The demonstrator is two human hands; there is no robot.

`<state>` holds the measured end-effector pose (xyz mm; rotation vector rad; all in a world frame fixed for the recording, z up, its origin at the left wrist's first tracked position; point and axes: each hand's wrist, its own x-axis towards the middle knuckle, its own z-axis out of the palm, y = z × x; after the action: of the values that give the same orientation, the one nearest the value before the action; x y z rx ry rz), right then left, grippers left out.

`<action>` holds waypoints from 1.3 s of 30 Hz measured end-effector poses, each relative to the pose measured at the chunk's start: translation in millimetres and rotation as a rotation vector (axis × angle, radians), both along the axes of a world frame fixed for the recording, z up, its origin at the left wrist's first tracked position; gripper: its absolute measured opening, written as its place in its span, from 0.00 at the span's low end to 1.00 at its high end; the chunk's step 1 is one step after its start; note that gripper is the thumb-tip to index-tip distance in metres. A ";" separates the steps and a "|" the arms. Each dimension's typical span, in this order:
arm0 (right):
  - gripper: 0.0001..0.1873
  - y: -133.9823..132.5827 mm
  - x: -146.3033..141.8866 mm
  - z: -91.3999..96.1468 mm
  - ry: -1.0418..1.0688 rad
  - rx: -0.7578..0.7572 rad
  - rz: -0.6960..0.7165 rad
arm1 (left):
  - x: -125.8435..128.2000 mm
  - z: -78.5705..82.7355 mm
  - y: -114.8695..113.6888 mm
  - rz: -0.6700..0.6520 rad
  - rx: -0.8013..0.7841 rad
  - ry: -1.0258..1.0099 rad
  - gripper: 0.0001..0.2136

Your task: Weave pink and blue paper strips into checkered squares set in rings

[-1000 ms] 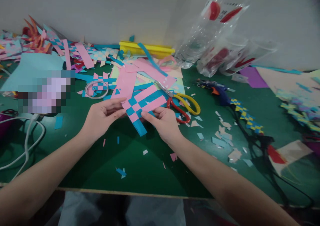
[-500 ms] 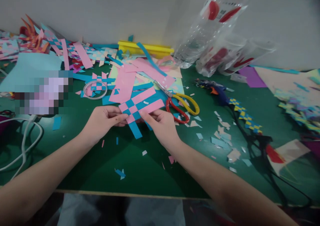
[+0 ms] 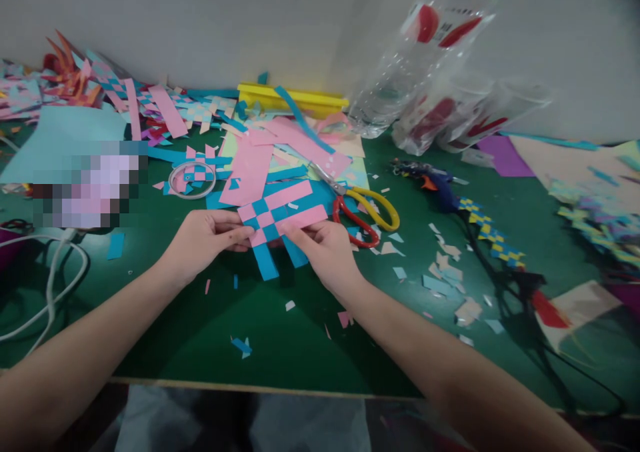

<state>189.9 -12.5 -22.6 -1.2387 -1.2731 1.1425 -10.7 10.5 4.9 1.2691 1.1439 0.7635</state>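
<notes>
- Head view: a woven paper mat (image 3: 274,217) sits just left of the scissors (image 3: 363,213), over the matte green surface (image 3: 280,332).
- The mat is a small checkerboard of flat pink and blue paper strips, crossed over and under each other. Loose pink ends reach toward the scissors, and blue ends trail toward the person.
- The left hand (image 3: 205,242), on the side of the mat away from the scissors, is closed in a pinch on the mat's edge.
- The right hand (image 3: 325,252), just below the scissors, is curled and grips the mat's lower pink strip.
- The scissors have one red and one yellow loop handle and thin metal blades that lie on pink paper sheets.
- Farther left of the scissors, past the mat, a clear tape ring (image 3: 193,179) lies on the scraps.
- Right of the scissors lies a dark blue glue gun (image 3: 440,189), with small pale offcuts scattered between them.
- Behind the scissors, crinkled clear plastic bottles (image 3: 425,59) with red labels lean at the wall.
</notes>
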 end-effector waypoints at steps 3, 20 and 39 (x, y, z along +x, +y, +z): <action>0.20 4.8 4.1 1.0 0.025 0.000 -0.019 | -4.0 1.1 2.3 -0.037 -0.007 0.020 0.12; 0.09 15.3 25.4 8.6 -0.908 0.749 -0.068 | -17.4 -3.0 10.1 -0.238 0.349 0.532 0.21; 0.13 15.1 21.7 -2.0 -0.944 0.717 0.220 | -17.3 -3.1 6.9 -0.443 0.932 0.879 0.22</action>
<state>211.6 2.6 -24.6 -1.0882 -2.2934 0.0933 -28.0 17.4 1.8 2.7157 1.1007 0.3702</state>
